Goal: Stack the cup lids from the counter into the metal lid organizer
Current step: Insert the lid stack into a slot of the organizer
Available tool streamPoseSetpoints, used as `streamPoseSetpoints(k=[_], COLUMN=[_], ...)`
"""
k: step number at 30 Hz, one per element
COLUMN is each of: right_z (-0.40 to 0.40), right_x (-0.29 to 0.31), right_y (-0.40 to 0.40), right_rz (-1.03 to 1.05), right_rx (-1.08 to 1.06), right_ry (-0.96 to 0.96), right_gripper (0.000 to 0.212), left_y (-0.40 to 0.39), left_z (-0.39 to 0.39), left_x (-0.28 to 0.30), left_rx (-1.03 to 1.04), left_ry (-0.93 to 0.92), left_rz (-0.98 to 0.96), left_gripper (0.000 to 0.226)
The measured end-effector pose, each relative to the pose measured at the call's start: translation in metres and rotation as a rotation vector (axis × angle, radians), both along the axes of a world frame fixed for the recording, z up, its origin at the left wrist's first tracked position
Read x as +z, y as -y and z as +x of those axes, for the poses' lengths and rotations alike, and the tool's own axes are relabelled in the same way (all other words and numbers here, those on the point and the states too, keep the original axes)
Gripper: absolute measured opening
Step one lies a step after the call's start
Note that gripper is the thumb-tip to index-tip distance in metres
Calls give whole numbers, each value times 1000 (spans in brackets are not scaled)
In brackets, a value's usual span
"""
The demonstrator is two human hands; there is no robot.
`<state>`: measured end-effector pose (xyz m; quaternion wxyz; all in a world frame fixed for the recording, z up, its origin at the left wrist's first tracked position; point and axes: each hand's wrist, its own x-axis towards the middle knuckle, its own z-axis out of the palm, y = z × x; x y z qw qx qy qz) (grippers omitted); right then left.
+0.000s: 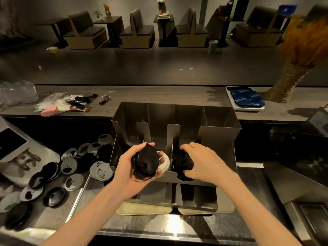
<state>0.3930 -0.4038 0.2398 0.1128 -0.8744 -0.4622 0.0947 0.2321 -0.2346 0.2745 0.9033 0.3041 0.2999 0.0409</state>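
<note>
Lids (pixel 67 167), black and white, lie scattered on the steel counter (pixel 257 185) well off to the outside of your left hand (pixel 134 173), while the metal lid organizer (pixel 220 139) stands directly ahead of both grips. Your left hand cups a short stack of black lids (pixel 145 163), fingers curled round its rim, held just above a slot where white lids (pixel 165 162) show beneath your fingertips. Your right hand (pixel 202 162) reaches down into the neighbouring slot, fingers bent onto the black lids (pixel 184 166) already there; whether it pinches them or only presses them down, you cannot tell from this angle. By the look of it you are mid-placement: seating one batch with the right while the left waits with the next. The next move likely calls for carrying the held stack across the divider beside your right hand, not dropping it on the white ones, and keeping it level so it nests squarely.
</note>
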Motion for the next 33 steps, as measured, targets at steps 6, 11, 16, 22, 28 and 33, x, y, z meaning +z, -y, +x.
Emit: streamPoseSetpoints(k=[6, 11, 16, 22, 28, 33], right_z=[5, 1, 5, 11, 18, 1], right_x=[-9, -12, -13, -19, -20, -4], right_y=[-6, -12, -20, -24, -17, -4], right_rz=[13, -163, -195, -178, -133, 259], right_rx=[-16, 29, 27, 3, 2, -12], right_ry=[-117, -87, -67, -75, -163, -240], right_gripper=[84, 86, 83, 81, 77, 41], left_y=[-2, -3, -1, 8, 10, 4], left_z=[-1, -1, 2, 7, 10, 11], left_x=[-2, -10, -14, -16, -12, -10], left_rx=[21, 24, 18, -26, -121, -190], left_ry=[-12, -36, -34, -25, -28, -71], left_rz=[-15, -14, -13, -76, -47, 19], left_gripper=[34, 36, 40, 38, 60, 65])
